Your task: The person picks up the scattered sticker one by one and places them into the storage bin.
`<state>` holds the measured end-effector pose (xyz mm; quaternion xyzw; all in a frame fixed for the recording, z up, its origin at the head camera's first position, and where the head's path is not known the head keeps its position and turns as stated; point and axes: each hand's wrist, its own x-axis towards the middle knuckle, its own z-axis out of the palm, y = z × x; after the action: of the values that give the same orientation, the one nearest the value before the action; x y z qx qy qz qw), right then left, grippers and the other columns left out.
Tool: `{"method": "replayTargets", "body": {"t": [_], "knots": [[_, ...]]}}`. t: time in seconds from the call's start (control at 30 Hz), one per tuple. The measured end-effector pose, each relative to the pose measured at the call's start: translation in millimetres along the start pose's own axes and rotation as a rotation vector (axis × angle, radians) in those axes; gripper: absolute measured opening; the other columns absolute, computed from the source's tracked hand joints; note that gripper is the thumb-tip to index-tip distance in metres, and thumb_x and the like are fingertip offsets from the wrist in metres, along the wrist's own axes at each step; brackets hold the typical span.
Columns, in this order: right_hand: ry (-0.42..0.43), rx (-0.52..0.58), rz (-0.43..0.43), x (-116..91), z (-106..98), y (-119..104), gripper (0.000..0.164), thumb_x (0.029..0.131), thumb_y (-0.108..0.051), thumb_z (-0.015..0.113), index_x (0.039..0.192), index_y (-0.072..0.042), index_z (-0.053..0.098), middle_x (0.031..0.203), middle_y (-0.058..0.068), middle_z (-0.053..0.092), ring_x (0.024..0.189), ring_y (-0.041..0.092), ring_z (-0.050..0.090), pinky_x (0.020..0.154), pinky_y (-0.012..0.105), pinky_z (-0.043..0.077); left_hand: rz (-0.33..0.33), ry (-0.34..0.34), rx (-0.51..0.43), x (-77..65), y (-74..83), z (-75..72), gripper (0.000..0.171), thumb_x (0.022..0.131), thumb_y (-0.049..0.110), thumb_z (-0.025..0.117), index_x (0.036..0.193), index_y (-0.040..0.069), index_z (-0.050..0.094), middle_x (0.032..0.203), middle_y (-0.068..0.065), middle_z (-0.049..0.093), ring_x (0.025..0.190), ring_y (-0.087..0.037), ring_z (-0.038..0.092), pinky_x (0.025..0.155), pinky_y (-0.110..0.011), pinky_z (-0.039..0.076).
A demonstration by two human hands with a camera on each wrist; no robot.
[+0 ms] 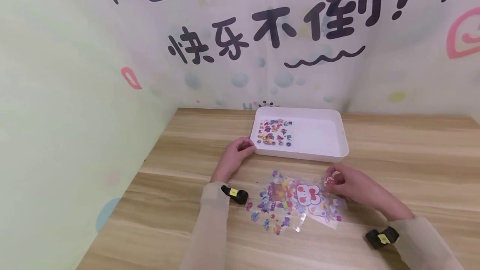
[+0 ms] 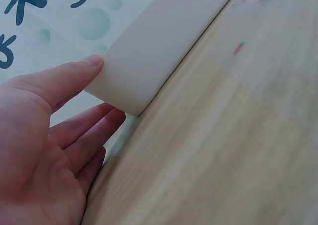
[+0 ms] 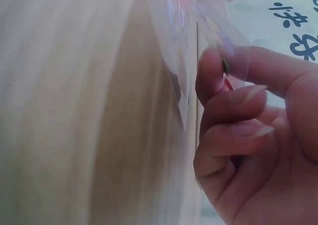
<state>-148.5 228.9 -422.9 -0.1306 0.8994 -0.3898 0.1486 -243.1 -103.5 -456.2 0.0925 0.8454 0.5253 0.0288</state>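
Risks first, left to right: the left hand (image 1: pixel 236 155) has the white tray (image 1: pixel 318 136) pinched at its 8 o'clock corner, thumb at the rim, fingers round the end wall. Any sideways pull there could skid the tray on the wooden table (image 1: pixel 150 228) and shift the loose sticker page (image 1: pixel 275 132) lying inside at the tray's 9 o'clock. Next, the sticker sheets (image 1: pixel 275 203), on the table directly at the tray's 6 o'clock: thin film, overlapping, so static or tack could bring up two together, or drag the lower ones. Right hand (image 1: pixel 354 184), at the sheets' 2 o'clock, pinches a film edge between thumb and forefinger, other fingers curled in; one-corner hold, so a quick lift could crease it or let it slip. How many layers are in the pinch, can't tell. Looks, left to right: sheets are clear and glossy, outlines hard to trace; small purple, blue and orange figures at 7 to 9 o'clock, denser yellow and red prints mid-stack, then a big white bunny-like head with pink cheeks and a red bow toward 3 o'clock. Glare patch near 5 to 6. Film bows up off the table toward the right fingers.
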Motion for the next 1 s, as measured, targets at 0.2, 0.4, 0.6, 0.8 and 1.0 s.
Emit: {"method": "replayTargets", "body": {"t": [0.2,0.4,0.6,0.8,1.0], "knots": [[-0.008,0.051,0.062,2.5,0.9,-0.5,0.039,0.078,-0.029,0.068,0.099,-0.005,0.047,0.069,0.003,0.055,0.059,0.016,0.048,0.047,0.025,0.038,-0.005,0.004,0.008,-0.7,-1.4,-2.1,0.021,0.081,0.042,0.061,0.094,0.025,0.059,0.115,0.011,0.055,0.107,-0.01,0.049,0.094,-0.036,0.036],[0.043,-0.013,0.041,2.8,1.9,-0.8,0.032,0.076,-0.033,0.069,0.087,-0.007,0.053,0.065,0.001,0.054,0.054,0.014,0.046,0.044,0.026,0.038,-0.003,0.012,0.002,-2.3,-4.1,-2.7,0.019,0.081,0.039,0.062,0.093,0.025,0.059,0.114,0.011,0.055,0.106,-0.009,0.05,0.094,-0.035,0.036],[0.063,-0.069,0.045,0.8,1.5,-0.8,0.03,0.078,-0.038,0.065,0.077,-0.011,0.053,0.055,-0.002,0.047,0.047,0.013,0.043,0.041,0.025,0.035,-0.002,0.007,-0.005,-3.3,-3.5,-1.9,0.019,0.081,0.039,0.062,0.094,0.025,0.06,0.116,0.011,0.055,0.108,-0.01,0.049,0.095,-0.036,0.035],[0.006,0.039,0.07,-2.3,1.8,1.2,0.029,0.082,-0.036,0.062,0.084,-0.009,0.052,0.051,0.003,0.05,0.04,0.018,0.048,0.036,0.029,0.04,0.003,0.003,-0.003,-3.1,-3.2,-1.5,0.02,0.081,0.04,0.062,0.094,0.025,0.06,0.117,0.01,0.054,0.109,-0.011,0.049,0.096,-0.037,0.035],[-0.027,0.143,0.069,-3.6,-0.1,3.9,0.028,0.088,-0.029,0.056,0.096,-0.004,0.05,0.056,0.007,0.051,0.041,0.022,0.051,0.037,0.035,0.045,0.009,0.0,0.005,-0.9,-1.2,-0.8,0.021,0.081,0.041,0.061,0.094,0.025,0.059,0.117,0.01,0.055,0.109,-0.01,0.049,0.096,-0.036,0.035]]}}
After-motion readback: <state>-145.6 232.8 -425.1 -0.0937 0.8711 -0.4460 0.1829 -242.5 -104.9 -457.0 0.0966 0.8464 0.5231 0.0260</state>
